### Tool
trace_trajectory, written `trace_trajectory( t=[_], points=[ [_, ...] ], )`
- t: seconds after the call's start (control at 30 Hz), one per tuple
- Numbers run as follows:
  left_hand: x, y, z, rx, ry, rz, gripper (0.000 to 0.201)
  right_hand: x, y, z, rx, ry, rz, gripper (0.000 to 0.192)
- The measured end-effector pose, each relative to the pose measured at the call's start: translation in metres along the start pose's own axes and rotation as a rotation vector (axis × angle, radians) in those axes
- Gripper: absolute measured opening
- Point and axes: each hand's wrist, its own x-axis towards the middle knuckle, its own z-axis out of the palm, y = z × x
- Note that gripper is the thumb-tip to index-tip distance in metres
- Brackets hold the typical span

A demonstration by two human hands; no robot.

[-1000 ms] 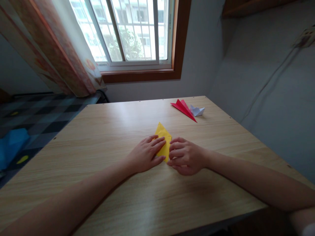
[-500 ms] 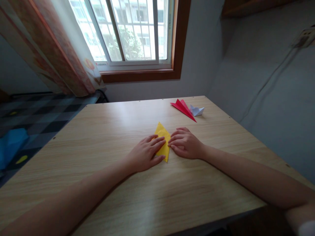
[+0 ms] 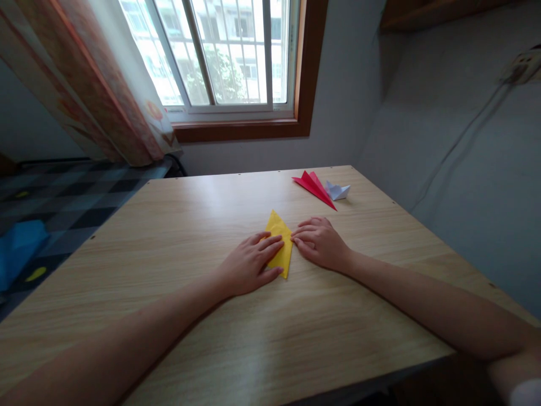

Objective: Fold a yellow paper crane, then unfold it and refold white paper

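1. My left hand (image 3: 249,266) lies flat on the near-left part of the yellow folded paper, a pointed kite-like shape (image 3: 280,243). The fingers are stretched and spread a little. They close on nothing and only press the paper down on the light wooden table (image 3: 270,338).
2. My right hand (image 3: 320,242) is what has changed. A second ago it was lower, near the bottom point of the yellow paper, with the fingers curled in. Now it has moved up along the right edge, and the fingers are more straight.
3. The fingertips (image 3: 296,239) of this hand now touch the right edge of the paper near its middle. The hand is not clamped on anything; it is slightly bent and presses from the side.
4. I judge from this that I am running along the fold to make the crease sharp, while the left hand keeps the paper from sliding.
5. The yellow paper stays at the table's middle, flat, its far tip free.
6. Farther away, near the right back corner, lie a red folded paper plane (image 3: 315,188) and, just beside it, a small white folded paper shape (image 3: 338,191).
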Motion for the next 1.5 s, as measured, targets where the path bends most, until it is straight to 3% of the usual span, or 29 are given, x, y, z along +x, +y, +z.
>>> trace_trajectory(
  t=[0.87, 1.23, 1.5],
  points=[
    [0.0, 0.0, 0.0, -0.014, 0.001, -0.002, 0.059, -0.001, 0.004, 0.002, 0.024, -0.081, -0.061, 0.026],
    [-0.001, -0.001, 0.001, -0.014, 0.007, 0.002, 0.06, -0.001, -0.002, -0.005, 0.094, -0.011, -0.238, 0.014],
    [-0.002, -0.003, 0.004, -0.026, 0.033, 0.025, 0.056, -0.001, -0.006, -0.008, 0.154, -0.04, -0.337, 0.016]
  ],
)
